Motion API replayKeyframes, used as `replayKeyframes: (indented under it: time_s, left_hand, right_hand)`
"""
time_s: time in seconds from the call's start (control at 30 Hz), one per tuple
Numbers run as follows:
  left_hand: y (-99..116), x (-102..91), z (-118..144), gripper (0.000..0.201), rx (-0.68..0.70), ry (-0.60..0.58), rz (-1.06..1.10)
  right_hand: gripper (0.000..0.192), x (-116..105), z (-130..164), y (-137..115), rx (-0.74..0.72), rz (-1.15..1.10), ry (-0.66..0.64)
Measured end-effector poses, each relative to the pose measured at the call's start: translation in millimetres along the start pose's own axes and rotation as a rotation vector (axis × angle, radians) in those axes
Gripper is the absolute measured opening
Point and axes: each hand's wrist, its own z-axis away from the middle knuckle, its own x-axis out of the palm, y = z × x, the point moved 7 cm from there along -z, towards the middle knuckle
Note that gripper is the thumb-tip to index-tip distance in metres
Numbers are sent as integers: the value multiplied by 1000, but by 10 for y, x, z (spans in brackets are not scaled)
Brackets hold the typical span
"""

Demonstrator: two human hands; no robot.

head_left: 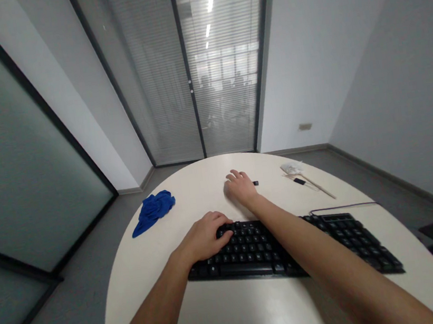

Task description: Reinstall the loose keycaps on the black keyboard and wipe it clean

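Note:
A black keyboard [330, 237] lies across the round white table [228, 309], its cable running off to the right. My left hand [206, 236] rests on the keyboard's left end, fingers curled over the top rows of keys. My right hand [239, 187] reaches past the keyboard to the far middle of the table, fingers bent down on the surface. A small dark object [255, 183] lies just right of that hand, partly hidden by the fingers. Whether the right hand grips anything is not clear.
A crumpled blue cloth [153, 210] lies at the table's left edge. At the far right are a white wrapper [291, 167], a thin wooden stick [319, 185] and a small black piece [299, 181]. Glass partitions and a blinds-covered door stand beyond.

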Motion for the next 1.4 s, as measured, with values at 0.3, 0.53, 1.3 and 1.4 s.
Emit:
replayKeyframes:
  time_s: [0.3, 0.53, 1.3, 1.4]
  left_hand:
    - [12, -11, 7, 22, -1, 4, 11]
    - [-7, 12, 10, 24, -5, 5, -5]
    - [10, 19, 34, 34, -22, -13, -45]
    - [12, 19, 37, 34, -24, -15, -41]
  right_hand:
    - [36, 30, -49, 23, 10, 6, 14]
    - [30, -162, 113, 1, 5, -81, 28]
    - [36, -285, 982, 99, -151, -969, -408]
    - [35, -267, 978, 94, -158, -958, -392]
